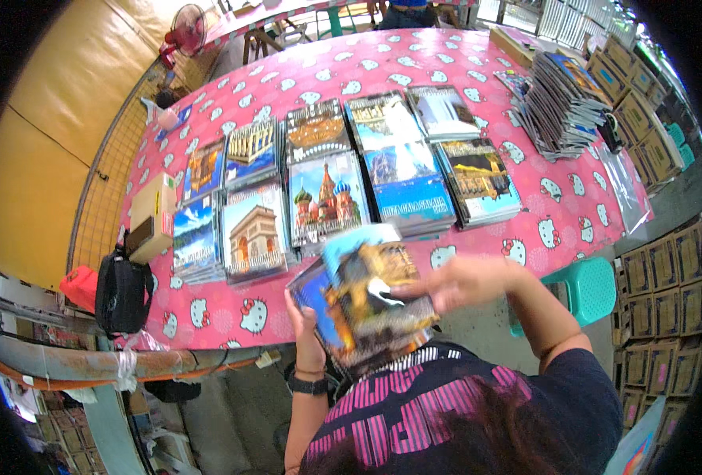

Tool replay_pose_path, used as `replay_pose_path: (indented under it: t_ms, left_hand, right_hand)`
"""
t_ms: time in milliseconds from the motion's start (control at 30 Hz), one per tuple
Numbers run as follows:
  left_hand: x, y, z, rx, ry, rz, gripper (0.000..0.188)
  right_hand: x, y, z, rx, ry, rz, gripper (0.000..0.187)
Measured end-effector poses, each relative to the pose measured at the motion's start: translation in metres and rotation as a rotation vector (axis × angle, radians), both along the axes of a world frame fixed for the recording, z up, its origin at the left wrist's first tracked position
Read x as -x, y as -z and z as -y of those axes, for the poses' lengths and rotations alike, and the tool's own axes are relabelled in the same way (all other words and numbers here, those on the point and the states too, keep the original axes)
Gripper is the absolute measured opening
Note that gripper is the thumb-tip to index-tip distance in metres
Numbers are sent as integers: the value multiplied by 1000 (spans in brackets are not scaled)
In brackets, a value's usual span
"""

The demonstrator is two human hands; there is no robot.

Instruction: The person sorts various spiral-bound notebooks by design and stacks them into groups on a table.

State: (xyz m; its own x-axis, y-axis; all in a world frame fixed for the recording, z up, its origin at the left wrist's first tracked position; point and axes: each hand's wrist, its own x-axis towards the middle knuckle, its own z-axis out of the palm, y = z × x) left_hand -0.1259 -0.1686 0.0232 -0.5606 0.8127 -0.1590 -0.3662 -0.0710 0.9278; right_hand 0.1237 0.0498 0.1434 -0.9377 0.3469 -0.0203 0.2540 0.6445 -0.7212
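Now, left hand (307,328): wrapped round the left edge of a bundle of picture booklets (364,294), fingers closed firmly on it, a dark band (309,385) at the wrist.
Right hand (458,283): blurred, at the bundle's right side, fingers bent toward the top cover; I cannot tell whether they pinch a booklet or only brush it.
Bundle: tilted in front of the chest, at the table's near edge, a gold and pale blue cover uppermost.
Piles of booklets (329,194): ten, in two rows of five, covers up, just beyond the bundle; among them a domed church, a stone arch and blue sea.
Progress: the ten piles look laid out and tidy; the handful being held seems left to deal with. How many booklets remain is unclear.
Table (224,307): pink cloth with white cat faces.
Right side: a tall, leaning stack of booklets (561,107), clear plastic (624,190), a green stool (590,291).
Left side: a cardboard box (153,214) beside a black bag (123,294).
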Motion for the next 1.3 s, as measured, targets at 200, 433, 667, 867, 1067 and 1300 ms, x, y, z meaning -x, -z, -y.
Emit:
replay_pose_path:
  t_ms: [200,433,667,867,1067,1300]
  left_hand:
    - [-5,-32,-10,167,100,-245,100]
    - [7,0,6,58,77,-50,81]
    - [-7,-56,-8,-43,-3,130,70]
    - [27,-40,-6,29,189,-60,80]
    - [27,-43,-1,35,115,-40,74]
    - [31,-52,2,-47,177,11,85]
  right_hand:
    - [28,66,-227,-839,961,386,69]
    - [20,96,-268,-698,813,254,20]
    - [46,-55,-100,50,74,-21,39]
    - [48,82,-64,-875,126,359,71]
    - [42,-2,-49,-437,378,-23,27]
    - [108,-21,-58,-75,-81,-268,37]
